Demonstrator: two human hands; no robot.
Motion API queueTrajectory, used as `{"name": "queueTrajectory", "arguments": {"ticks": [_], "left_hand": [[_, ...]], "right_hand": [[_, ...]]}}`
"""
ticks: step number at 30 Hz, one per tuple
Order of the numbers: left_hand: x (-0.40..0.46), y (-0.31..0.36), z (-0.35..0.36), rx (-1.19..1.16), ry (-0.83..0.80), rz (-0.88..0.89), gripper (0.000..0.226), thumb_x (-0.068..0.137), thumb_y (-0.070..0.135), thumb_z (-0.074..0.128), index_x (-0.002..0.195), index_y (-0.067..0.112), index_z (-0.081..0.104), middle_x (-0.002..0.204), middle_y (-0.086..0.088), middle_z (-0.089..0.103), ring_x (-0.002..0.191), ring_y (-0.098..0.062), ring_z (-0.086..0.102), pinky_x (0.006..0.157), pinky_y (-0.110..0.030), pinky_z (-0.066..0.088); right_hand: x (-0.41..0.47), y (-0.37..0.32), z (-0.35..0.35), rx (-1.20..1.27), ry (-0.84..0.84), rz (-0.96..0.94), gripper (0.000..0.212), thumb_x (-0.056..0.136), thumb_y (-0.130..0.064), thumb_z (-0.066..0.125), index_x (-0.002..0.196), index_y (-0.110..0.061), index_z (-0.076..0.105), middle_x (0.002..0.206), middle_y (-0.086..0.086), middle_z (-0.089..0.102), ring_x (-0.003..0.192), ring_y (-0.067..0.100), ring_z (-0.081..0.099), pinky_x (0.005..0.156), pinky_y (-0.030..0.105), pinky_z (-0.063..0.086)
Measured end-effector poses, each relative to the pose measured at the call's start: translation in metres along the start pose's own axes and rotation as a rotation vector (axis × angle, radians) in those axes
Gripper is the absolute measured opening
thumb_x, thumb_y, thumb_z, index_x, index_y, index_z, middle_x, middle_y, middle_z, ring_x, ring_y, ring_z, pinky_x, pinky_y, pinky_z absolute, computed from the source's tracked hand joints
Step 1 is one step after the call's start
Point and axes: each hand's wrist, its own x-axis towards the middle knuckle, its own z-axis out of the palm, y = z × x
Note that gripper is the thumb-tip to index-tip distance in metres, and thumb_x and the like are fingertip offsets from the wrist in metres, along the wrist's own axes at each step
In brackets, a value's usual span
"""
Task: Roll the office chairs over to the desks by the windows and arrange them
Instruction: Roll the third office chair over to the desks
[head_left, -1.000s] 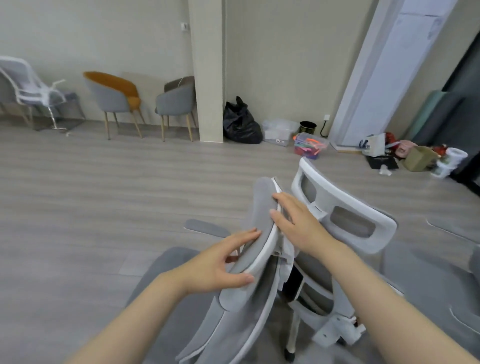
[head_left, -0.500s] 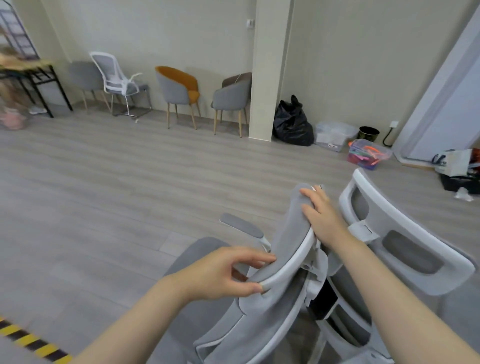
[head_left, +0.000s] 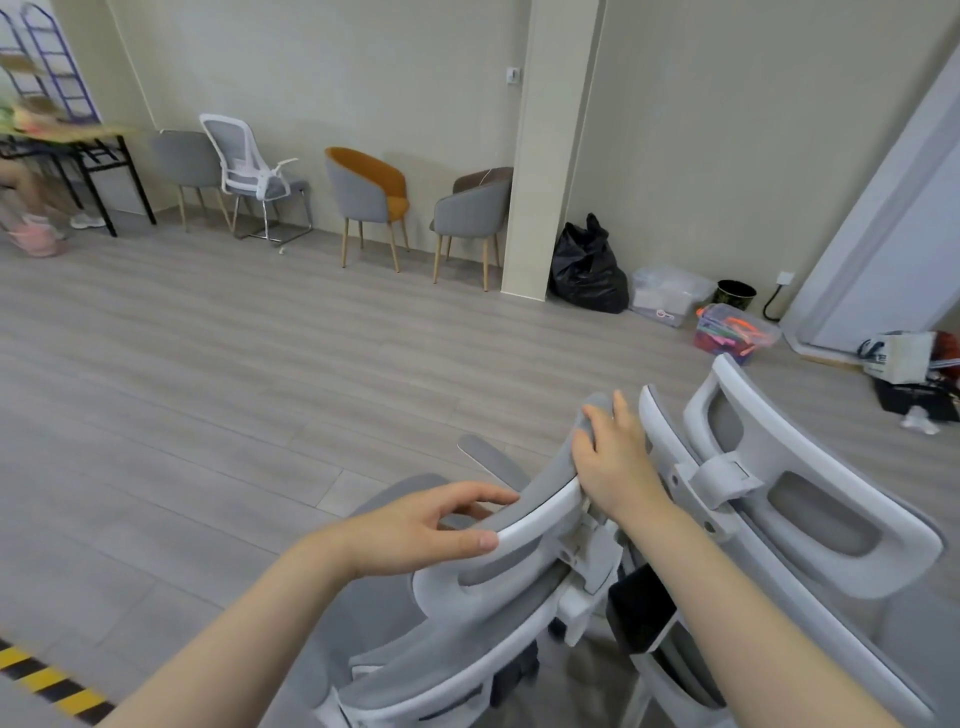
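- The near office chair (head_left: 467, 639), grey mesh on a white frame, fills the bottom centre of the view, its headrest (head_left: 540, 499) tilted toward the person.
- The left hand (head_left: 415, 530) grips the lower end of that headrest, thumb on the white back edge and fingers curled over the grey padded front.
- The right hand (head_left: 613, 462) holds the upper end of the same headrest, its fingers wrapped over the top edge.
- A second office chair (head_left: 789, 499) of the same make stands just to the right of the held chair, its headrest close against the right wrist; whether the two chairs touch cannot be told.
- Far beyond the held chair, along the wall, stand a white mesh chair (head_left: 249, 166), an orange-backed chair (head_left: 369, 192) and a grey tub chair (head_left: 472, 213) beside a pillar (head_left: 540, 156).
- Right of the pillar lie a black rubbish bag (head_left: 587, 270) and a clear plastic box (head_left: 670, 293).
- Left of the held chair, black-and-yellow floor tape (head_left: 47, 680) crosses the grey plank floor (head_left: 208, 389).
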Motion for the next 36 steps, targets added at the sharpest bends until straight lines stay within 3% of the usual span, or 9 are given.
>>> {"name": "queueTrajectory", "arguments": {"ticks": [4,7,9,12,14,16,19,23,36], "left_hand": [[-0.022,-0.004,-0.017,0.04,0.1,-0.01,0.034,0.094,0.033,0.06,0.128,0.034,0.057,0.121,0.022,0.063,0.116,0.0,0.056,0.098,-0.023,0.046],[-0.042,-0.009,-0.037,0.167,0.224,-0.038,0.02,0.096,0.03,0.057,0.114,0.035,0.064,0.104,0.029,0.067,0.1,0.005,0.061,0.087,-0.014,0.045],[-0.058,-0.015,-0.051,0.288,0.297,-0.06,0.021,0.095,0.042,0.053,0.107,0.035,0.068,0.1,0.022,0.069,0.096,0.002,0.062,0.083,-0.019,0.047],[-0.079,-0.027,-0.067,0.446,0.419,-0.083,0.029,0.097,0.045,0.045,0.092,0.025,0.066,0.075,0.01,0.061,0.073,-0.006,0.056,0.068,-0.027,0.043],[-0.092,-0.037,-0.079,0.552,0.551,-0.062,0.037,0.097,0.044,0.041,0.076,0.016,0.055,0.064,0.001,0.05,0.063,-0.012,0.048,0.061,-0.033,0.039],[-0.107,-0.047,-0.094,0.589,0.642,-0.017,0.04,0.095,0.041,0.039,0.067,0.012,0.043,0.063,-0.007,0.045,0.062,-0.017,0.046,0.061,-0.041,0.039],[-0.133,-0.059,-0.121,0.581,0.696,-0.022,0.041,0.092,0.037,0.038,0.063,0.008,0.038,0.061,-0.012,0.044,0.061,-0.021,0.044,0.062,-0.043,0.038],[-0.171,-0.075,-0.153,0.594,0.738,-0.052,0.051,0.087,0.045,0.03,0.07,0.004,0.056,0.065,-0.01,0.055,0.069,-0.021,0.052,0.069,-0.04,0.041],[-0.325,-0.134,-0.212,0.61,0.968,-0.194,0.052,0.088,0.047,0.029,0.07,0.01,0.06,0.065,-0.001,0.057,0.071,-0.014,0.053,0.068,-0.035,0.043]], "right_hand": [[-0.007,-0.022,0.021,-0.176,-0.012,-0.089,0.041,0.101,-0.026,0.033,0.134,-0.015,0.054,0.164,0.012,0.008,0.151,0.026,-0.002,0.122,0.04,0.0],[-0.013,-0.047,0.036,-0.347,-0.048,-0.166,0.045,0.101,-0.029,0.026,0.11,-0.017,0.069,0.153,0.007,0.039,0.146,0.026,0.019,0.121,0.045,-0.002],[-0.019,-0.066,0.045,-0.413,-0.036,-0.22,0.053,0.1,-0.033,0.02,0.081,-0.02,0.068,0.118,0.002,0.064,0.128,0.023,0.044,0.12,0.052,0.002],[-0.031,-0.101,0.059,-0.487,-0.021,-0.355,0.056,0.099,-0.04,0.015,0.053,-0.019,0.038,0.074,0.004,0.063,0.093,0.025,0.059,0.112,0.044,0.023],[-0.035,-0.126,0.07,-0.523,-0.054,-0.415,0.059,0.102,-0.044,0.017,0.057,-0.017,0.045,0.079,0.011,0.07,0.088,0.031,0.062,0.084,0.032,0.035],[-0.041,-0.151,0.084,-0.521,-0.097,-0.441,0.058,0.103,-0.046,0.021,0.06,-0.018,0.049,0.085,0.012,0.071,0.088,0.033,0.063,0.067,0.034,0.031],[-0.051,-0.184,0.11,-0.519,-0.113,-0.513,0.057,0.101,-0.052,0.022,0.067,-0.021,0.055,0.079,0.008,0.068,0.084,0.032,0.062,0.063,0.035,0.032],[-0.069,-0.217,0.147,-0.505,-0.034,-0.62,0.063,0.096,-0.062,0.021,0.074,-0.019,0.062,0.065,0.003,0.059,0.076,0.026,0.061,0.059,0.035,0.03],[-0.122,-0.342,0.249,-0.397,-0.007,-0.894,0.072,0.083,-0.07,0.007,0.079,-0.023,0.061,0.076,-0.001,0.068,0.076,0.023,0.063,0.06,0.034,0.028]]}}
